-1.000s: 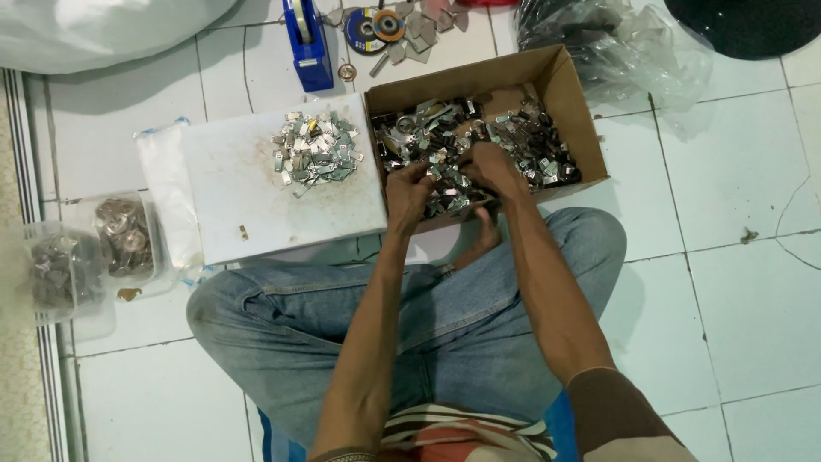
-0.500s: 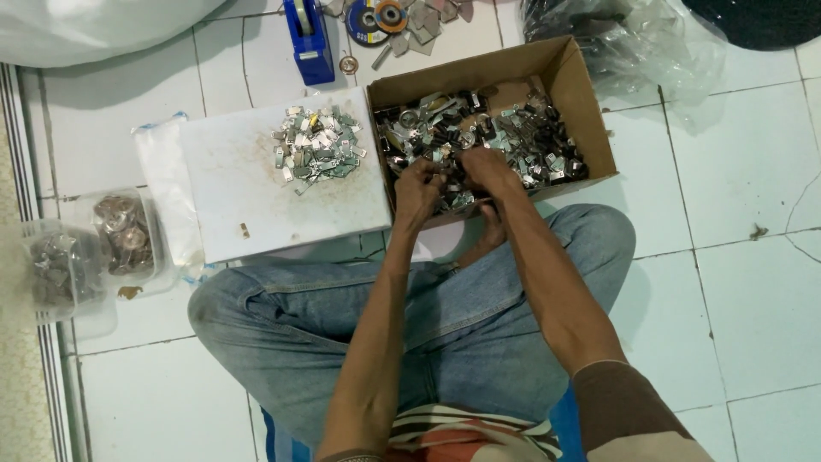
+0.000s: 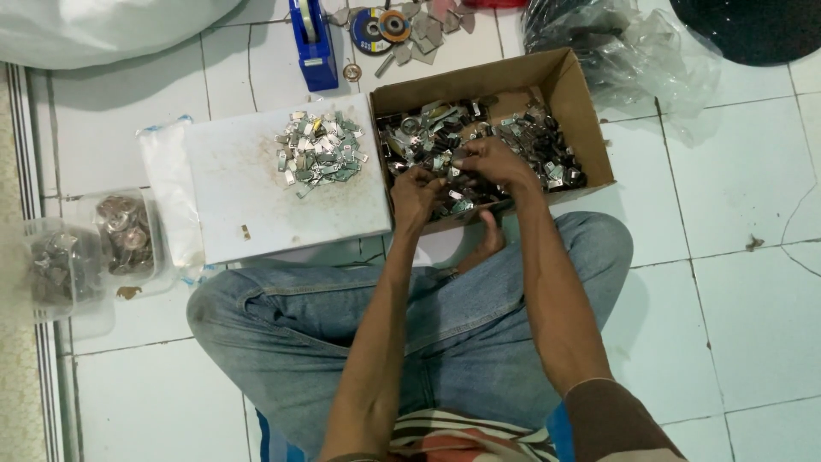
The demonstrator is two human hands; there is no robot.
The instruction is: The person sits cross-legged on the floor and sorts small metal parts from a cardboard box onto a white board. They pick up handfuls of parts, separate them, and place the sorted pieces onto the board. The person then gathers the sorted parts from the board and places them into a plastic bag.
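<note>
So the cardboard box (image 3: 571,94) sits on the white tiled floor (image 3: 744,282) right in front of the person's crossed legs, and it's packed with small metal parts (image 3: 547,150). Both hands are down in that heap: the left hand (image 3: 416,192) has its fingers curled among the pieces near the box's front wall, and the right hand (image 3: 489,162) is bunched up just beside it, pinching something small, though I can't tell exactly what. Left of the box is a white board (image 3: 248,184) with a smaller pile of shiny pieces (image 3: 321,154). A blue tape dispenser (image 3: 312,43) stands further back, with clear plastic tubs (image 3: 77,257) off to the left.
</note>
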